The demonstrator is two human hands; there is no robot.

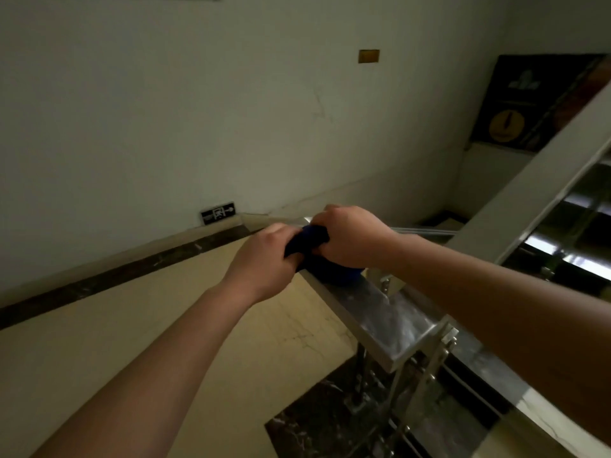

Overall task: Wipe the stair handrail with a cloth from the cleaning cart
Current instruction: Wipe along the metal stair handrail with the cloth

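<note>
From the head view, at centre frame, our left hand [264, 259] and right hand [350, 236] both grip a dark blue cloth [330, 269], bunched on the steel handrail [380, 312] that runs toward lower right.

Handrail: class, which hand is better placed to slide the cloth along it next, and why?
Probably the right hand: it sits over the handrail, gripping the cloth where it lies on the rail. The left hand holds a bunched end at the rail's left edge.
</note>
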